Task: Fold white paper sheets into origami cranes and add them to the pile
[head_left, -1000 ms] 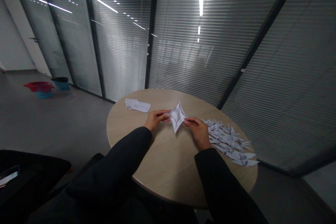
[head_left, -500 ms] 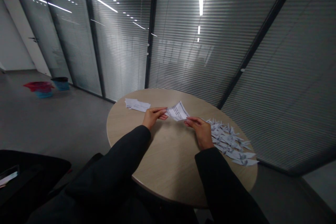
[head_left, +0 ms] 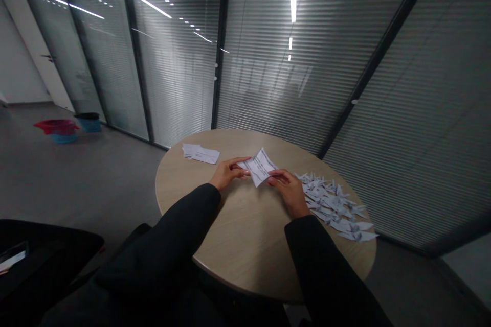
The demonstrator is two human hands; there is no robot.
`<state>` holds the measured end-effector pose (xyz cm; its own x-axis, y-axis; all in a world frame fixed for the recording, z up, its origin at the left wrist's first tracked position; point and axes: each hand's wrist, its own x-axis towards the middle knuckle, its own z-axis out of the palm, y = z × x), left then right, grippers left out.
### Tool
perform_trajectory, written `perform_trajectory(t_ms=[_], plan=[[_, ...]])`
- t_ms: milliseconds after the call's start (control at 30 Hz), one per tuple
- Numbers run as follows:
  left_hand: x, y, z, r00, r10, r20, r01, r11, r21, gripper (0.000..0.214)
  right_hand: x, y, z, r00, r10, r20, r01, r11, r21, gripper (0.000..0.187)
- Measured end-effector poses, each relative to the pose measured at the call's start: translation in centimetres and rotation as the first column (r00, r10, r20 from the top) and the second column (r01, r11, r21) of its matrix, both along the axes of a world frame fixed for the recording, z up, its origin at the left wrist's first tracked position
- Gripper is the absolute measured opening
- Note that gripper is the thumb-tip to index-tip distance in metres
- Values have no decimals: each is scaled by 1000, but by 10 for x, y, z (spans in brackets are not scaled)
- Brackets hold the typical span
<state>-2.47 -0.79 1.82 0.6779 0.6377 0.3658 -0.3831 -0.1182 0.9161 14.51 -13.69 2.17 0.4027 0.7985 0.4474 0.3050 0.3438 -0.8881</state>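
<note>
Here, both hands [head_left: 227, 173] [head_left: 293, 196] closed on paper [head_left: 259, 167]

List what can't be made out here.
In the head view:
White printed paper sheet: wording too small and blurred.
Folded white paper pieces: number uncertain, as they overlap.
Flat white paper slips: lower ones covered by the upper.
Flat pale object: cut off by the left edge.

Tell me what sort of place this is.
Probably an office, perhaps a small meeting room: a blind-covered glass partition with dark frames runs behind a round wood-grain table, and a blue waste bin stands on the grey floor.
</note>
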Motion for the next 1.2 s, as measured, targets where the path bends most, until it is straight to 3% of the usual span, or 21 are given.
perform_trajectory(t_ms=[300,633,833,1000,1133,1200], plan=[[-2,-5,5,997,58,-56,-58,998,-7,53,-5,-3,6,996,-84,21,85,994,-75,25],[-2,-7,7,993,109,-33,-110,993,-34,55,-6,-3,3,989,-118,-94,116,993,-30,30],[0,-7,4,982,176,-70,-175,984,16,49,-6,-3,6,991,-127,-42,130,990,58,28],[2,-4,-2,968,234,-94,-224,969,106,41,-7,-3,6,997,-73,-30,75,994,84,49],[1,-6,1,959,262,-112,-250,962,108,36,-8,-3,7,995,-101,25,99,993,71,38],[-1,-8,4,954,272,-123,-259,960,108,34,-8,-3,7,993,-114,21,111,990,84,44]])
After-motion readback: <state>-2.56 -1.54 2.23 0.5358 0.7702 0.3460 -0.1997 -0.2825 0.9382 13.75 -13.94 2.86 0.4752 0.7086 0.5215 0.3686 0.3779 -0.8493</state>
